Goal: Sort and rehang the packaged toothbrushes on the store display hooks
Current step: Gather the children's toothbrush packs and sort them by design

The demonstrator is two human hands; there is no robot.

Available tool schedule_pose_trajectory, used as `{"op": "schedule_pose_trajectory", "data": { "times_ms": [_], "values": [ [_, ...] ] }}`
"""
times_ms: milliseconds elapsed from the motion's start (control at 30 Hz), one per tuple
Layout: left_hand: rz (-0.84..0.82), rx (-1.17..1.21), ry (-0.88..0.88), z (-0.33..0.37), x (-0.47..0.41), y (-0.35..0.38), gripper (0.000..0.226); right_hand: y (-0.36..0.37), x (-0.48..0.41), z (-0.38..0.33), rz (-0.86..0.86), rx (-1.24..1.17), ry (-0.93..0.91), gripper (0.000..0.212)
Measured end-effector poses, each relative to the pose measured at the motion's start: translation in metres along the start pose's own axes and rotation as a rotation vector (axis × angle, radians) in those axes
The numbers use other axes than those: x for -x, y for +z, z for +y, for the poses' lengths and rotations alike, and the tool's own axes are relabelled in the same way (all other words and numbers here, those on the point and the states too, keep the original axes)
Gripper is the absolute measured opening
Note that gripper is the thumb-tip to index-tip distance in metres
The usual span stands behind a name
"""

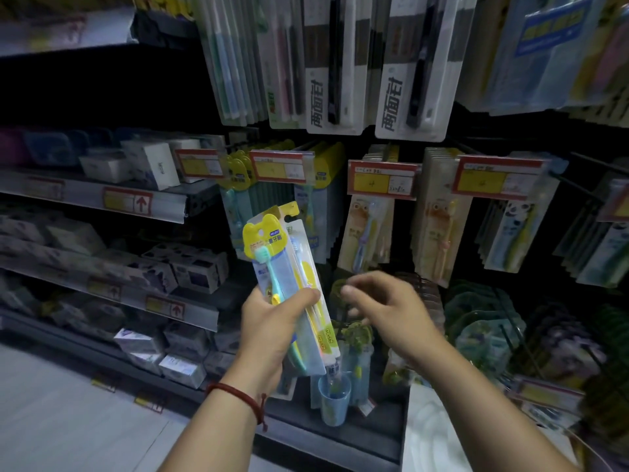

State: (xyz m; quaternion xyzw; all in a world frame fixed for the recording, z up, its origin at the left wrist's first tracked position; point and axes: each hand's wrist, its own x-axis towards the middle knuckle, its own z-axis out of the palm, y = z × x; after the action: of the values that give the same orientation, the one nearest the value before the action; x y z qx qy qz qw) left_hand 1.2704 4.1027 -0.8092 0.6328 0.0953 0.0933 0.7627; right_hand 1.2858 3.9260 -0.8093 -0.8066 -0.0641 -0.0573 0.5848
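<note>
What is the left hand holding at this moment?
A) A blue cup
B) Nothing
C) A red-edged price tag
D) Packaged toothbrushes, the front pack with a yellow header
D: the left hand grips the packaged toothbrushes around their lower half. The front pack has a yellow header and a teal brush. The blue cup stands below on the shelf, and the right hand holds nothing.

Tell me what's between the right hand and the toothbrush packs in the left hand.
Nothing. In the head view a narrow bare gap separates the right hand from the toothbrush packs the left hand grips; only dim display stock shows behind it.
</note>
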Motion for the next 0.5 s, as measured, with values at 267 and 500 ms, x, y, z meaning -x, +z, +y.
{"op": "schedule_pose_trajectory", "data": {
  "times_ms": [267, 500],
  "values": [
    [0.014, -0.029, 0.022, 0.000, 0.004, -0.006, 0.030, 0.024, 0.013, -0.004, -0.287, -0.198, 0.066, 0.010],
    [0.023, -0.041, 0.059, 0.002, -0.001, -0.007, 0.028, 0.030, 0.014, -0.006, -0.200, -0.286, 0.085, 0.012]
  ]
}}
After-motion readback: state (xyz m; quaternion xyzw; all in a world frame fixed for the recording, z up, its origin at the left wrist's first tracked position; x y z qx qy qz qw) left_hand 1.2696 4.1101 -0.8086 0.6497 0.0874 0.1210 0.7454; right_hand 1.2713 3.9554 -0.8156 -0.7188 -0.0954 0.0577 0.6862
